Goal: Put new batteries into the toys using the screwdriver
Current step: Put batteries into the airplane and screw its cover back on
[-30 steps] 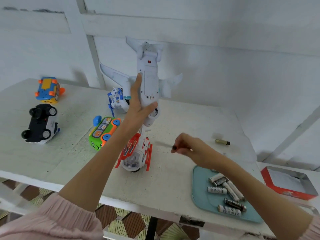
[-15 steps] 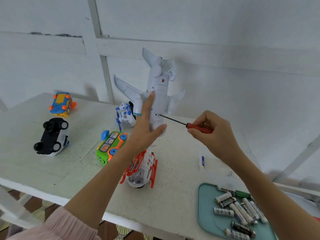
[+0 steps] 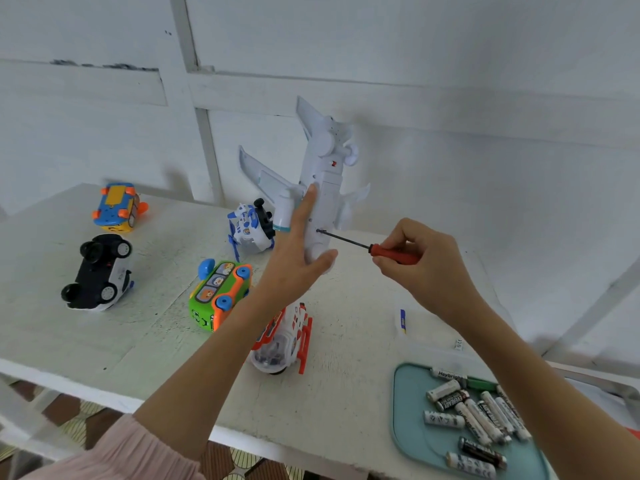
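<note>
Toy plane point(image 3: 323, 188), white: held upright above the table, tail up, underside facing the person. Left hand point(image 3: 298, 261) grasps it at the lower body, fingers laid straight up one side, thumb hooked under the nose.

Screwdriver point(image 3: 372, 247), red handle, dark shaft: right hand point(image 3: 424, 268) grasps the handle with curled fingers; the tip touches a screw point on the plane's underside.

Table point(image 3: 104, 341), white, worn surface.

Tray point(image 3: 412, 431), teal, near right corner: holds a loose heap of batteries point(image 3: 474, 414), mixed white and dark.

Toys lying on the table, each apart from the others:
- red and white toy point(image 3: 291, 341), below the left forearm, partly hidden;
- green and orange bus point(image 3: 218, 294), left of centre, on its side;
- black and white car point(image 3: 100, 271), far left, on its side;
- blue and orange car point(image 3: 117, 207), far left corner, wheels up;
- blue and white toy point(image 3: 247, 226), just left of the plane.
</note>
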Demonstrator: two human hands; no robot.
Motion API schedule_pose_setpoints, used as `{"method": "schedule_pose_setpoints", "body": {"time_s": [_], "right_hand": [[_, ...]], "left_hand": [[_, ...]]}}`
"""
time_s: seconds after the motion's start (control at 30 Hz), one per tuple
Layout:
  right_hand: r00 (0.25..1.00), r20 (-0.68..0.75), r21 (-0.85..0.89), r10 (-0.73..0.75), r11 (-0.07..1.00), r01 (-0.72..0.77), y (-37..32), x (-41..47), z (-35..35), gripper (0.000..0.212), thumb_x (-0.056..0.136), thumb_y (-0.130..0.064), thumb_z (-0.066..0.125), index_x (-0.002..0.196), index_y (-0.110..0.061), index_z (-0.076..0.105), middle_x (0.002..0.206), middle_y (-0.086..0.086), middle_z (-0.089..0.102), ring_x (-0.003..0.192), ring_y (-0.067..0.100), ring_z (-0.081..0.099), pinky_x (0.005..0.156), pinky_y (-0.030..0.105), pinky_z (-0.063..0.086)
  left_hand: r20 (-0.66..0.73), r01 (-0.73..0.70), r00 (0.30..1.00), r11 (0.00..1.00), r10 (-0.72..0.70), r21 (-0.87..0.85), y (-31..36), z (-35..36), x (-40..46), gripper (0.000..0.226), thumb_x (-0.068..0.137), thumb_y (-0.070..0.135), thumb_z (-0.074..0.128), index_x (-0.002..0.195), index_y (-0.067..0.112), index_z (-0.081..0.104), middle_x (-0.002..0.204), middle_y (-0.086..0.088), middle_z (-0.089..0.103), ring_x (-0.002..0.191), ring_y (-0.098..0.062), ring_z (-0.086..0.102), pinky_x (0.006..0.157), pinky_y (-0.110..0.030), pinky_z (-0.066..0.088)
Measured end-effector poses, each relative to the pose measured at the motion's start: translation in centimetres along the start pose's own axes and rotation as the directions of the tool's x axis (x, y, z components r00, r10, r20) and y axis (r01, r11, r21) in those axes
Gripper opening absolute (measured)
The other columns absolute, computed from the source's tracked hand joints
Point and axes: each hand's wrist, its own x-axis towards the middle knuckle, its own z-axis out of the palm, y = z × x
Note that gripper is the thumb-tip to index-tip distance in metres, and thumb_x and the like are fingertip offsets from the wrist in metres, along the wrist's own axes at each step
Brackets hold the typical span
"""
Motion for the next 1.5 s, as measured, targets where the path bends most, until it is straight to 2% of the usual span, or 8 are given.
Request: {"method": "schedule_pose_setpoints", "body": {"time_s": [0.23,0.43,0.6,0.73,0.97,1.17,1.3,1.5], "right_hand": [[1.000,-0.006,-0.014,-0.010,1.000,0.010,0.2,0.0,-0.3,0.015,0.073,0.003,0.070,0.069,-0.004,0.057,0.076,0.016,0.066,0.073,0.032,0.064,0.064,0.036,0.051],[0.998,-0.029,0.048,0.059,0.997,-0.057,-0.5,0.1,-0.5,0.013,0.073,-0.004,0.074,0.074,-0.009,0.062,0.076,0.004,0.066,0.066,0.013,0.062,0.057,0.023,0.050],[0.954,0.038,0.134,0.298,0.944,-0.300,-1.2,0.4,-0.7,0.042,0.087,-0.046,0.049,0.083,-0.005,0.058,0.059,0.009,0.060,0.031,0.006,0.039,0.035,0.013,0.032],[0.941,0.093,-0.143,0.324,0.940,-0.309,-0.9,0.9,-1.1,0.050,0.098,-0.033,0.038,0.066,-0.004,0.062,0.039,-0.002,0.047,0.026,0.003,0.038,0.036,0.009,0.031],[0.999,0.029,-0.111,-0.024,0.993,0.028,-0.6,1.4,-1.4,0.011,0.076,-0.017,0.074,0.076,-0.009,0.066,0.068,-0.005,0.058,0.059,0.004,0.050,0.057,0.008,0.040],[0.973,0.043,-0.201,-0.229,0.952,0.233,0.3,1.4,-1.4,0.024,0.065,-0.005,0.080,0.082,-0.008,0.064,0.078,-0.011,0.049,0.064,0.007,0.048,0.060,0.009,0.041],[0.995,0.043,-0.167,0.085,0.983,-0.076,-0.5,1.9,-1.4,0.059,0.087,-0.051,0.041,0.073,0.002,0.064,0.053,0.009,0.059,0.038,0.005,0.049,0.052,0.012,0.038],[0.995,0.084,-0.210,0.054,0.977,-0.035,-0.5,1.8,-1.9,0.030,0.087,-0.029,0.061,0.063,-0.010,0.063,0.039,-0.011,0.046,0.038,0.000,0.044,0.046,0.005,0.034]], "left_hand": [[0.018,-0.002,1.000,0.998,0.003,-0.068,0.6,0.3,-0.1,0.087,0.084,0.018,0.064,0.147,0.035,0.007,0.144,0.035,0.011,0.135,0.013,0.020,0.109,-0.010,0.025],[0.012,0.012,1.000,1.000,-0.011,-0.003,0.1,0.4,-0.2,0.089,0.084,0.031,0.063,0.145,0.052,0.001,0.158,0.007,0.010,0.145,-0.016,0.015,0.115,-0.051,0.027],[0.008,0.000,1.000,1.000,-0.001,0.008,0.5,0.3,0.0,0.089,0.085,0.031,0.061,0.143,0.056,-0.001,0.159,0.006,0.006,0.145,-0.019,0.014,0.114,-0.053,0.027],[0.025,0.024,0.999,0.994,-0.027,0.102,0.8,0.3,0.0,0.093,0.085,0.027,0.063,0.136,0.065,-0.005,0.157,0.004,0.003,0.137,-0.020,0.021,0.111,-0.050,0.033],[0.042,0.013,0.999,0.987,-0.020,0.158,0.6,0.3,-0.3,0.093,0.084,0.024,0.064,0.135,0.063,-0.005,0.156,-0.002,0.004,0.130,-0.013,0.021,0.108,-0.047,0.036],[0.064,0.014,0.998,0.994,-0.020,0.104,0.8,0.5,-0.5,0.093,0.080,0.030,0.061,0.130,0.070,-0.006,0.157,-0.004,0.006,0.138,-0.021,0.020,0.112,-0.048,0.031],[0.061,-0.002,0.998,0.997,-0.002,0.079,0.8,0.6,-0.4,0.092,0.081,0.029,0.061,0.133,0.067,-0.005,0.158,0.000,0.003,0.142,-0.020,0.016,0.114,-0.049,0.029],[0.057,-0.006,0.998,0.996,0.001,0.086,1.1,0.6,-0.2,0.092,0.081,0.029,0.060,0.134,0.066,-0.006,0.157,0.002,0.002,0.140,-0.014,0.015,0.114,-0.046,0.028]]}}
